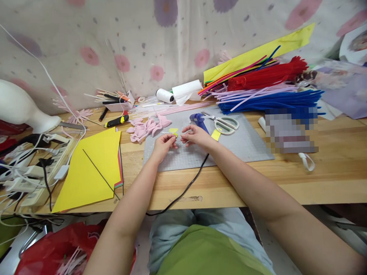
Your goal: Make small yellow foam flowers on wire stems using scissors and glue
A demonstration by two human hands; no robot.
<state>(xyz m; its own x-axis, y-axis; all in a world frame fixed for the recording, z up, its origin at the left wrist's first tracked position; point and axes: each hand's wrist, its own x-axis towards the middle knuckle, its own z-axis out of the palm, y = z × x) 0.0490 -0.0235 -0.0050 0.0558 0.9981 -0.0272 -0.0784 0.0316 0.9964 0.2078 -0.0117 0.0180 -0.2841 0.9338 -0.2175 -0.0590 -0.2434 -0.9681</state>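
Observation:
Both my hands rest close together over a grey cutting mat (246, 145) on the wooden table. My left hand (165, 144) is closed in a pinch on a thin metal wire (165, 133) with a small yellow paper piece (173, 130) at its tip. My right hand (193, 135) is also pinched, its fingertips meeting the same wire and yellow piece. A pile of pink pipe-cleaner petals (148, 126) lies just left of my hands. Behind my right hand sit a blue glue gun (198, 120) and white-handled scissors (223, 123).
Yellow paper sheets (91, 166) with a thin wire on top lie at left, beside power strips (31, 167) and cables. Bundles of red, blue and lilac pipe cleaners (269, 90) fill the back right. A black cord (185, 189) runs off the front edge. A utility knife (116, 121) lies at back.

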